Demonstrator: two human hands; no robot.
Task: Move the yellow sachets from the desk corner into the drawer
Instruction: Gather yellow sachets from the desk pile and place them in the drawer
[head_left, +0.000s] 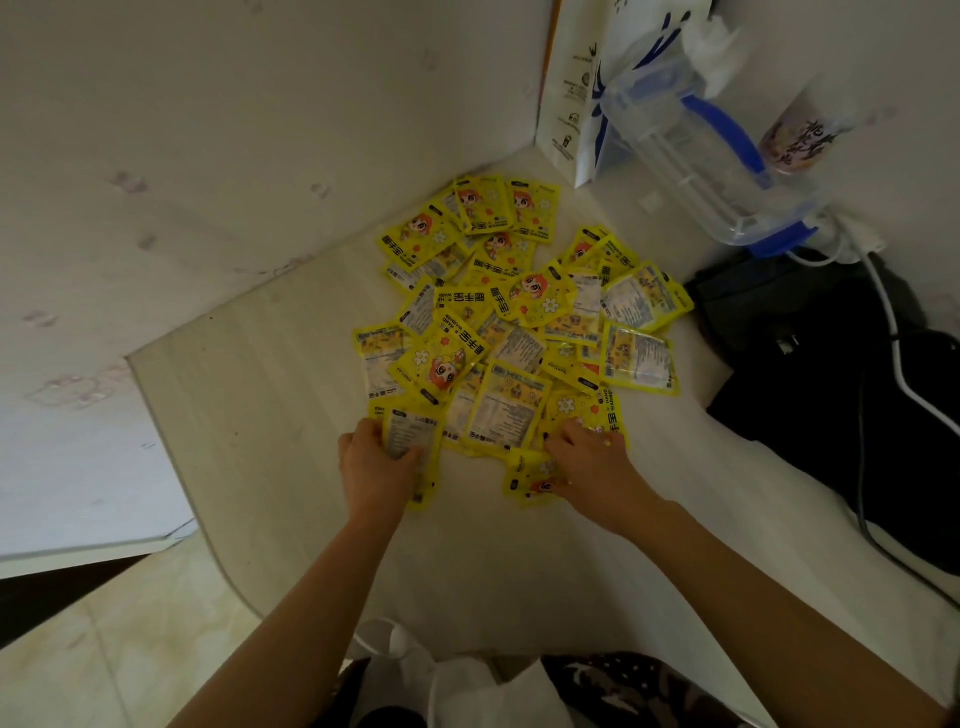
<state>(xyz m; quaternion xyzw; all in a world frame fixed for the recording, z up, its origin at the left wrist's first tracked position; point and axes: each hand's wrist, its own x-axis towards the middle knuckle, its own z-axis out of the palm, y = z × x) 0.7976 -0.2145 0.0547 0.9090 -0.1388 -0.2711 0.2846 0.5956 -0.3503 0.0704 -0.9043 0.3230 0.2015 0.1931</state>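
Observation:
Several yellow sachets (514, 322) with a cartoon figure lie spread in a loose heap on the pale desk (270, 374), reaching back toward the wall corner. At the heap's near left edge my left hand (376, 467) grips a sachet (415, 441), thumb and fingers curled round its sides. My right hand (589, 465) lies on the near right edge of the heap, fingers bent over a few sachets (530, 478) and pressing them down. No drawer is in view.
A clear plastic box with blue clips (706, 156) and a white paper bag (571, 98) stand at the back right. A black bag (841, 384) with a white cable (893, 332) fills the right side. The desk's left edge drops to the floor (104, 649).

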